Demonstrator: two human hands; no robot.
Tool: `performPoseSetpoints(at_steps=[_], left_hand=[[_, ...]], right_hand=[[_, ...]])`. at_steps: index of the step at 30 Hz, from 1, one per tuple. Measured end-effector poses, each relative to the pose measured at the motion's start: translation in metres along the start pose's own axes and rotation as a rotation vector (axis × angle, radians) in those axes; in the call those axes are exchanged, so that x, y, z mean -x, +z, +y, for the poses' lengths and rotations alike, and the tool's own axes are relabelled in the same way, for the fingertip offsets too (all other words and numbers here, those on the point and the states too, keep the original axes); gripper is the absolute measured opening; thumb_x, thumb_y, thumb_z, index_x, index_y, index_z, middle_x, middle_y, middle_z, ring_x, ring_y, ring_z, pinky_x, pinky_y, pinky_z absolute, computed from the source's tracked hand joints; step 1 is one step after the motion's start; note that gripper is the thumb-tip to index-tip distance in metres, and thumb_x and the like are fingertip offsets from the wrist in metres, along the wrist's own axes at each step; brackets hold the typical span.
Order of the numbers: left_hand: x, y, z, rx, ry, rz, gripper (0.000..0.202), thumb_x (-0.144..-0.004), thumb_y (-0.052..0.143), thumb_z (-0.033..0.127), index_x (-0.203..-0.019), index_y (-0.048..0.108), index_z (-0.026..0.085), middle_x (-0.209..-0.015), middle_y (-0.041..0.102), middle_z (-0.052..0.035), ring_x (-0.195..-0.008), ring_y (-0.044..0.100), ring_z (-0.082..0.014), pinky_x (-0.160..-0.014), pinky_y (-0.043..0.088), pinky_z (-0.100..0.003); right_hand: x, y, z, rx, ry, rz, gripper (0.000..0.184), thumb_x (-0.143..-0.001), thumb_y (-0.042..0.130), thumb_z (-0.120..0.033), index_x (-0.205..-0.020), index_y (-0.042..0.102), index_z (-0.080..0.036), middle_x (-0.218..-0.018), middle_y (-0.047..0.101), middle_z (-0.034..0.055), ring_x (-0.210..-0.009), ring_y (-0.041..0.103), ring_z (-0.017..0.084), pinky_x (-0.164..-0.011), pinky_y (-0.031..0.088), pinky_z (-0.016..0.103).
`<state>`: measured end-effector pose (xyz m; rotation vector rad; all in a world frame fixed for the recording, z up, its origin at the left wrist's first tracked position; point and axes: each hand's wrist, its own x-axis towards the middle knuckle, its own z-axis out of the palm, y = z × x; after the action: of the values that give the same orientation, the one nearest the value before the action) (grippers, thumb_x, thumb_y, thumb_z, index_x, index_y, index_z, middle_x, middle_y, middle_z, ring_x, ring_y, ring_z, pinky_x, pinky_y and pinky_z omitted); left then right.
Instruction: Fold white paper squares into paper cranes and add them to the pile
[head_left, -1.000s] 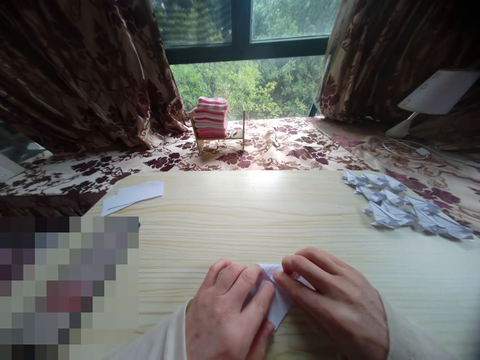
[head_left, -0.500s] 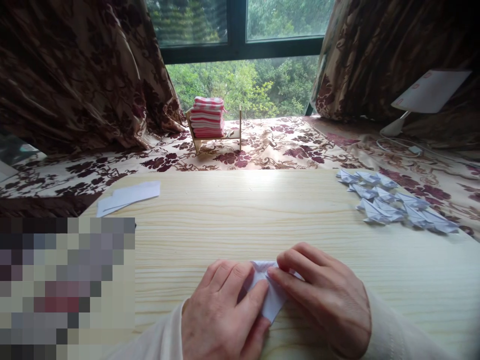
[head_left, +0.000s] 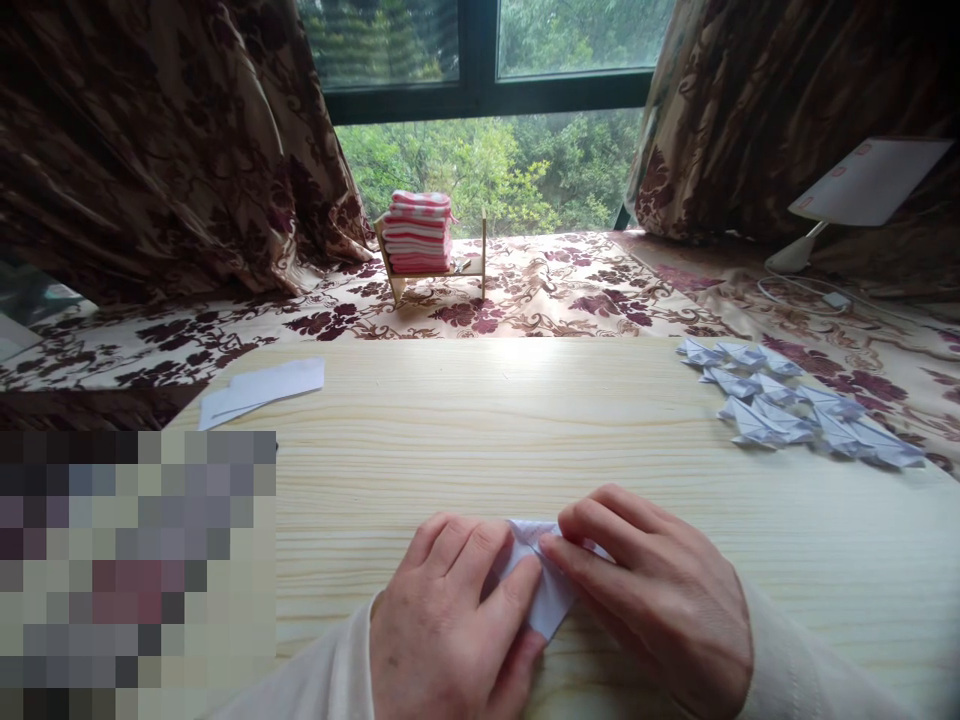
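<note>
A small piece of white paper (head_left: 551, 595), partly folded, lies between my two hands near the front of the wooden table. My left hand (head_left: 454, 600) grips its left side, with the thumb lying across the paper and the curled fingers at its upper left edge. From the other side my right hand (head_left: 652, 590) pinches the paper's upper right part between bent fingers. Both hands cover much of the sheet, so its full shape is hidden.
Several folded paper pieces (head_left: 787, 400) cluster at the table's far right. Flat white paper strips (head_left: 274, 382) lie at the far left of the wooden table (head_left: 465, 430). Beyond it are a small rack (head_left: 484, 255) with pink-white folded cloths (head_left: 420, 235) and a lamp (head_left: 866, 185). Pixelation covers the lower left.
The whole scene has shifted very slightly right in view. Both hands keep nearly the same hold on the paper.
</note>
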<state>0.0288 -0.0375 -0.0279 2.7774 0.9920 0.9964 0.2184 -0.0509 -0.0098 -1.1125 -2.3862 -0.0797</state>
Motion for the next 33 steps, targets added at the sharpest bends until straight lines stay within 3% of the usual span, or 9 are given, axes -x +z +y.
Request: performPoseSetpoints(at_steps=[11,22,28,33], left_hand=[[0.001,-0.002,0.0,-0.032,0.017,-0.001,0.031,-0.085,0.039,0.03,-0.098,0.065,0.019,-0.097,0.06,-0.0087,-0.087,0.051,-0.023,-0.079,0.042,-0.04],[0.0,-0.006,0.001,0.033,-0.009,-0.033,0.03,-0.084,0.041,0.029,-0.101,0.063,0.018,-0.096,0.06,-0.0087,-0.087,0.051,-0.0226,-0.077,0.042,-0.039],[-0.007,-0.021,-0.004,0.137,-0.044,-0.078,0.021,-0.082,0.045,0.02,-0.092,0.063,0.015,-0.093,0.061,-0.008,-0.086,0.052,-0.0198,-0.079,0.043,-0.036],[-0.01,-0.022,-0.008,0.005,0.0,-0.005,0.027,-0.082,0.045,0.014,-0.1,0.064,0.02,-0.104,0.059,-0.0076,-0.099,0.051,-0.0214,-0.092,0.036,-0.043]], right_hand=[[0.0,0.011,-0.003,-0.015,0.014,0.102,0.032,-0.092,0.032,-0.018,-0.075,0.059,-0.015,-0.07,0.053,0.0059,-0.065,0.041,0.017,-0.055,0.033,0.03],[0.005,0.011,-0.008,-0.058,0.05,0.059,0.024,-0.089,0.037,-0.016,-0.086,0.061,-0.014,-0.072,0.054,0.0065,-0.067,0.044,0.018,-0.055,0.038,0.03],[0.006,0.001,-0.009,-0.08,0.098,-0.013,0.023,-0.087,0.039,-0.013,-0.096,0.06,-0.015,-0.081,0.058,0.0081,-0.073,0.049,0.017,-0.059,0.043,0.028],[0.006,0.0,-0.009,-0.103,0.089,-0.014,0.024,-0.087,0.038,-0.013,-0.096,0.06,-0.015,-0.081,0.059,0.0084,-0.072,0.049,0.017,-0.059,0.044,0.028]])
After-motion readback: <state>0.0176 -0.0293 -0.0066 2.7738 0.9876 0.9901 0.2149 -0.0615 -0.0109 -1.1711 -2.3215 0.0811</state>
